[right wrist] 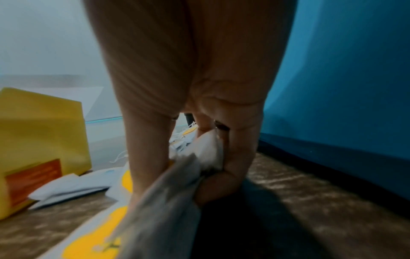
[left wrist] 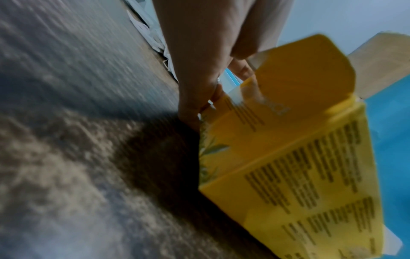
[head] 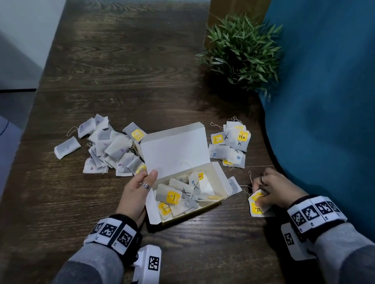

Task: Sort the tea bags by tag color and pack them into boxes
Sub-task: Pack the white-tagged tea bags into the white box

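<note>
Yellow-tag box filling up on the worktop [head: 166,58]

Left hand [head: 138,195] grips the open box's [head: 175,151] left side; right hand's [head: 273,188] fingers are clenched round yellow-tagged tea bags [head: 258,205] just right of it, more bags inside.

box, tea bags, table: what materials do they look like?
Box: thin cardboard, matte white inside and printed yellow outside in the left wrist view; it has creased fold flaps. Tea bags: thin, soft filter paper, slightly translucent, with thread strings and glossy-looking paper tags. Table: dark wood grain with a low sheen; could be laminate or veneer, cannot tell.
</note>
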`<state>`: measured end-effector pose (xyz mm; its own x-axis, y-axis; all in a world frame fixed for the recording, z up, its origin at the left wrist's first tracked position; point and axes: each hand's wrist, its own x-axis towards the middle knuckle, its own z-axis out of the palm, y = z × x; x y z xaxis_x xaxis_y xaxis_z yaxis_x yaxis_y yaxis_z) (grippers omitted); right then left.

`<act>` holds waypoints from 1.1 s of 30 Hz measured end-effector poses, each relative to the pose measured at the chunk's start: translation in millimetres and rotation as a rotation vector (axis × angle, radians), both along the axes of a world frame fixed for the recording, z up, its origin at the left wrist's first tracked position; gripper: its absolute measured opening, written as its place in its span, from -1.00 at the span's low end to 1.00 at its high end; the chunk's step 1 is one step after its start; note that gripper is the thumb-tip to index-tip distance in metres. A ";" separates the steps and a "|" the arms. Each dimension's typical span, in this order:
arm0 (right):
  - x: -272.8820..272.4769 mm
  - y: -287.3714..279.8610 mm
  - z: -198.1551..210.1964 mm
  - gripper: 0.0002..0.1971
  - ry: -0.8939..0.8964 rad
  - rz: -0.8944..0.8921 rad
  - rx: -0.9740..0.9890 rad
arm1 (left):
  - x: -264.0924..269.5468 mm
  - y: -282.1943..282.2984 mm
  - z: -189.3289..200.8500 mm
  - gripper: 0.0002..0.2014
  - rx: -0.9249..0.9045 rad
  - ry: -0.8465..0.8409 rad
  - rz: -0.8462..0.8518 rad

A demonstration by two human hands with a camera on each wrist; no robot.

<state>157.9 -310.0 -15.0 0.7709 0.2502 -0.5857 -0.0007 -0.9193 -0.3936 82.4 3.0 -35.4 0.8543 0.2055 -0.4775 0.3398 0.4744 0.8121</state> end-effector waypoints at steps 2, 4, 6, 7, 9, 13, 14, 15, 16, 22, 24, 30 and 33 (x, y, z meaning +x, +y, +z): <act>-6.5 -0.3 0.6 -0.78 -0.023 -0.007 0.020 | 0.5 0.3 0.5 -0.88 -0.005 0.000 -0.004; -10.8 2.4 6.7 -0.83 -0.075 -0.017 0.064 | 0.3 0.7 1.2 -0.87 0.000 0.001 -0.008; -12.0 12.9 22.8 -0.82 -0.175 -0.065 0.202 | -0.1 0.6 1.2 -0.87 0.013 0.003 -0.011; -12.6 23.9 34.6 -0.83 -0.239 -0.089 0.297 | -0.2 0.6 1.1 -0.87 0.019 0.005 -0.014; -14.9 55.3 58.7 -0.78 -0.348 -0.093 0.464 | -0.2 0.3 1.3 -0.88 0.024 0.009 -0.018; -26.8 121.3 68.5 -0.73 -0.328 -0.025 0.584 | -0.8 0.7 0.0 -0.87 0.029 0.008 -0.017; -30.6 134.1 63.0 -0.72 -0.290 -0.014 0.594 | -1.4 1.2 0.2 -0.86 0.032 -0.001 -0.020; -34.3 144.7 56.8 -0.69 -0.241 -0.011 0.604 | -1.5 1.8 0.1 -0.83 0.031 -0.009 -0.025; -37.6 152.8 51.4 -0.68 -0.186 -0.014 0.614 | -1.8 2.1 0.6 -0.82 0.028 -0.014 -0.029; -48.3 160.4 35.7 -0.79 -0.311 0.272 0.306 | -2.0 2.6 3.5 -0.66 0.024 -0.023 -0.048; -44.1 146.6 45.2 -0.83 -0.473 0.199 0.289 | -2.3 3.1 2.6 -0.57 0.020 -0.016 -0.042; -31.6 102.5 48.6 -0.61 -0.634 0.302 -0.259 | -1.0 0.2 0.8 -0.81 0.035 0.004 -0.033; -33.4 105.5 34.5 -0.70 -0.712 0.390 -0.371 | -0.7 0.0 2.3 -0.84 0.042 0.015 -0.025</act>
<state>124.5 -204.5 19.6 0.8826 0.4602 -0.0960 0.4698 -0.8715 0.1409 81.8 3.0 -33.1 0.8521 0.2045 -0.4817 0.3632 0.4316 0.8257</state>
